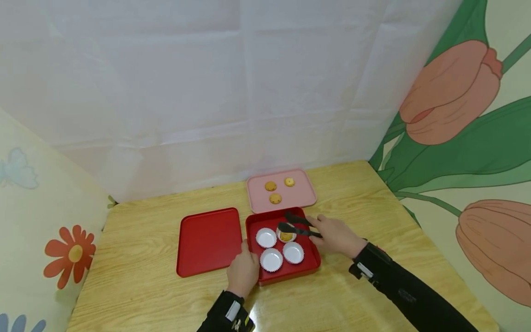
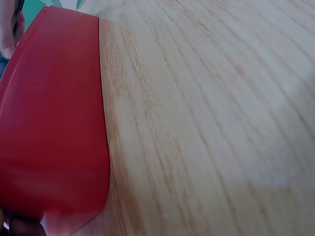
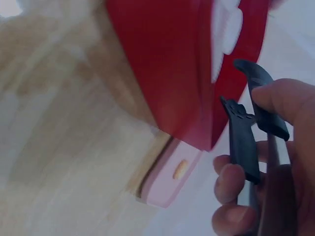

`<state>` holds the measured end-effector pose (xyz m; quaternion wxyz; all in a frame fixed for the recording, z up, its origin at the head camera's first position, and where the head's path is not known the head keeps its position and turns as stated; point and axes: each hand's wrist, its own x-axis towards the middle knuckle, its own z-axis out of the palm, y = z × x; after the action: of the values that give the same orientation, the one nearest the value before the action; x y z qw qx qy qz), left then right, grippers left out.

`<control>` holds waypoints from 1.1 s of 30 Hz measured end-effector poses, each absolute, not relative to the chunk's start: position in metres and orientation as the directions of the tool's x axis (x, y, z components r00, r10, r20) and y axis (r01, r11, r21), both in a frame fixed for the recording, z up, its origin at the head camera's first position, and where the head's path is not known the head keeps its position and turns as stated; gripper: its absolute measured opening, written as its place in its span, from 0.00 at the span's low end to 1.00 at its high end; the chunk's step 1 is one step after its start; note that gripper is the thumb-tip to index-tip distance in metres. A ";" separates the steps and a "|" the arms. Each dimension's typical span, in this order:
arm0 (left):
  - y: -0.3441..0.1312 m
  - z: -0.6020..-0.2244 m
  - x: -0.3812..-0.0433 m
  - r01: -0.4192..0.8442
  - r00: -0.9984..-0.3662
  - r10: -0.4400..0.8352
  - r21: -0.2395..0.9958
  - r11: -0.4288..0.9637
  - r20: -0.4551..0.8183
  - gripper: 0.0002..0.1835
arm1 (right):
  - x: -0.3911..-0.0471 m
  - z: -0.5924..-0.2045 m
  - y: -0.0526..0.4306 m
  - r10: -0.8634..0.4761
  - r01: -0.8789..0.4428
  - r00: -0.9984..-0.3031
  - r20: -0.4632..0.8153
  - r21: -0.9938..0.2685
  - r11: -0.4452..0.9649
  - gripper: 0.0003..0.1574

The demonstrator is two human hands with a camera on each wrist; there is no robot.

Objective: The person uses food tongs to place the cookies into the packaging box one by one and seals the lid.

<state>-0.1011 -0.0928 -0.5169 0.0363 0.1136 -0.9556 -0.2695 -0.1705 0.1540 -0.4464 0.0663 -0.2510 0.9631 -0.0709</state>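
My left hand [image 1: 242, 273] grips the left wall of a red square box [image 1: 265, 279] near its front corner. Inside the box stand several white fluted paper cups [image 1: 271, 260]; the back right one holds a cookie [image 1: 286, 236]. My right hand [image 1: 337, 236] holds black-tipped tongs [image 3: 244, 140] over the box's right wall. The two tong tips are apart, above the cup with the cookie, and nothing shows between them in the right wrist view. In the left wrist view the box's red outer wall [image 2: 54, 108] fills the left side, with a bit of finger at the bottom.
Behind the box lies a pink tray [image 1: 307, 198] carrying three cookies [image 1: 275, 198]. A flat red lid or tray [image 1: 209, 242] lies left of the box. All stand on a wood-grain table [image 1: 145, 258]; a white cloth [image 1: 186, 92] hangs behind it.
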 end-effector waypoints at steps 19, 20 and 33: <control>-0.090 -0.517 -0.097 -0.226 -0.964 -0.265 0.522 0.822 0.000 0.24 | -0.282 -0.436 0.147 -0.372 -0.366 -0.928 -0.037 -0.106 0.924 0.34; -0.089 -0.517 -0.097 -0.227 -0.964 -0.266 0.522 0.822 0.000 0.24 | -0.286 -0.437 0.146 -0.365 -0.359 -0.930 -0.047 -0.099 0.928 0.33; -0.087 -0.514 -0.096 -0.223 -0.964 -0.267 0.520 0.824 0.010 0.24 | -0.312 -0.445 0.132 -0.306 -0.304 -0.944 -0.121 -0.040 0.952 0.30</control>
<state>-0.0964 -0.0870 -0.5141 0.0414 0.1284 -0.9542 -0.2671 -0.3120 0.1325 -0.4450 0.0631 -0.1547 0.9859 -0.0106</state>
